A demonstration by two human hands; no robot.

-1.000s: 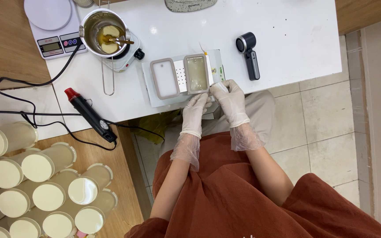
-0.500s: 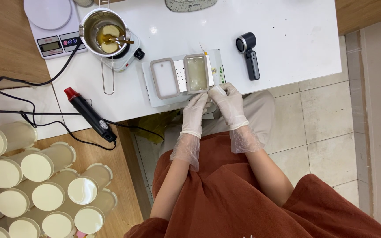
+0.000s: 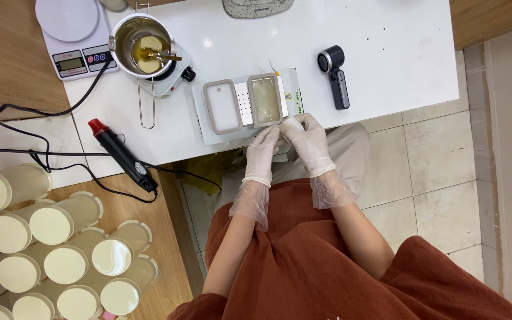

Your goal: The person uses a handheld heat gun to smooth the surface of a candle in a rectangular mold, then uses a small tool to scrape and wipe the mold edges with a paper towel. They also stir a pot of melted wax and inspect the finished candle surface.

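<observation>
Nearest the camera, rust-red sleeves lead out to two gloved hands meeting just off the near edge of the white table (image 3: 386, 35). The left hand (image 3: 262, 155) has its fingers stretched forward and together, the tips touching a small pale object (image 3: 292, 124) pinched from the other side by the right hand (image 3: 310, 141). That right hand is curled closed around the little thing; exactly how much of it each hand grips I cannot tell, it is too small and mostly covered. It sits right at the table's near edge, just beside the near right corner of the rectangular mould tray (image 3: 266, 99).

To the left, on a lower wooden shelf, a cluster of cream-filled candle jars (image 3: 60, 261) stands crowded together. Right of the hands there is open tiled floor.

On the table, the mould tray holds pale wax, with an empty twin tray (image 3: 223, 106) touching its left side, both on a white base. Left of them, near the table's near left corner, a black heat gun (image 3: 120, 154) with a red tip lies across the edge, its cable trailing left. To the right, a black handheld device (image 3: 336, 76) lies well apart, with bare white tabletop around it.

Farther off, a metal melting pot (image 3: 142, 46) sits on a small hotplate, a spoon inside it. Far left, a white kitchen scale (image 3: 72, 32) rests at the far left corner.
</observation>
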